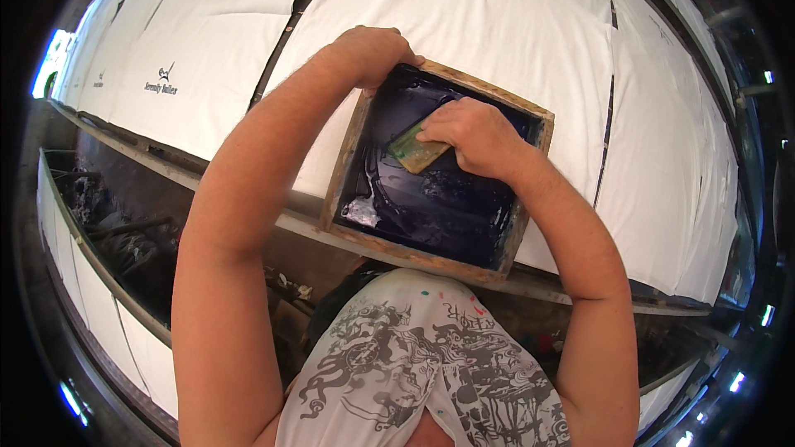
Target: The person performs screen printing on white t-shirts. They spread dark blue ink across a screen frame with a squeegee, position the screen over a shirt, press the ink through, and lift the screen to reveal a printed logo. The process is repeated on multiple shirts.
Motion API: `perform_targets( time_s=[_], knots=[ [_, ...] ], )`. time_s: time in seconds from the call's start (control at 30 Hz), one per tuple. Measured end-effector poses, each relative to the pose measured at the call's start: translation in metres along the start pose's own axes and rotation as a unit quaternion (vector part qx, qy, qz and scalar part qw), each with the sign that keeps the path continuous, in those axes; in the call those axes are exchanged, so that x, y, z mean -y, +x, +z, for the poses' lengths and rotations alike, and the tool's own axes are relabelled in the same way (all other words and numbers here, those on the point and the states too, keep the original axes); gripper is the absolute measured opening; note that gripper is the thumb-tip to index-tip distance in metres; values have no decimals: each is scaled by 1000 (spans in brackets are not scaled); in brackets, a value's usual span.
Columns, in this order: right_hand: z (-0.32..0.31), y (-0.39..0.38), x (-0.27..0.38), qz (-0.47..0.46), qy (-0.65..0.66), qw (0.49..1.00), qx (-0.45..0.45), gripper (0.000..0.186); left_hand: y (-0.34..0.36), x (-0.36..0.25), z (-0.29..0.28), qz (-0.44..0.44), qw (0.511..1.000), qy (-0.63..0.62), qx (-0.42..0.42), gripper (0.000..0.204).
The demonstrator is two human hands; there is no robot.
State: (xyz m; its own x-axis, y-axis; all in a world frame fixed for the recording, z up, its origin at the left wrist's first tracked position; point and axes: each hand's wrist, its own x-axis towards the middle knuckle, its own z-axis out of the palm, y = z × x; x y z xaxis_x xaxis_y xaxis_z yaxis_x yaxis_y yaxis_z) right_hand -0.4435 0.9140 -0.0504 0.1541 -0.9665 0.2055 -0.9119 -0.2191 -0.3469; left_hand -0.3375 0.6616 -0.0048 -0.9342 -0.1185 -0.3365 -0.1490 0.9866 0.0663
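Observation:
A square wooden screen-printing frame point(517, 244) lies on white fabric, its mesh coated in glossy dark violet-blue ink with a pale glob at the lower left. My left hand point(379, 54) is closed on the frame's upper left corner, its fingertips partly hidden. My right hand point(470, 136) grips a short, flat squeegee point(410, 147), stained green and yellowish, which rests tilted on the inked surface inside the frame, near the middle.
Long boards covered in white cloth point(224, 50), some with small printed marks, span the bench and continue to the right point(662, 157). A metal rail point(170, 153) runs along the near edge. At lower left, a second white-covered bench point(91, 281) stands beside dark clutter point(132, 236).

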Motion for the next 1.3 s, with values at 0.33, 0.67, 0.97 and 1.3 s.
perform_targets(
  time_s=[0.33, 0.67, 0.97, 1.3],
  knots=[
    [-24, -80, -11, 4, 14, 999, 30, 44, 1, -7, -2, -33, 999, -14, 6, 104],
    [5, -129, 73, 161, -34, 981, -100, 40, 1, -9, -5, -24, 1000, -10, -3, 90],
    [34, -126, 150, 257, -61, 958, -112, 43, 1, -1, -2, 8, 1000, -27, -8, 107],
    [-10, -61, 104, 268, -20, 963, 3, 44, -25, 24, 55, -33, 954, -234, -184, 91]
  ],
)
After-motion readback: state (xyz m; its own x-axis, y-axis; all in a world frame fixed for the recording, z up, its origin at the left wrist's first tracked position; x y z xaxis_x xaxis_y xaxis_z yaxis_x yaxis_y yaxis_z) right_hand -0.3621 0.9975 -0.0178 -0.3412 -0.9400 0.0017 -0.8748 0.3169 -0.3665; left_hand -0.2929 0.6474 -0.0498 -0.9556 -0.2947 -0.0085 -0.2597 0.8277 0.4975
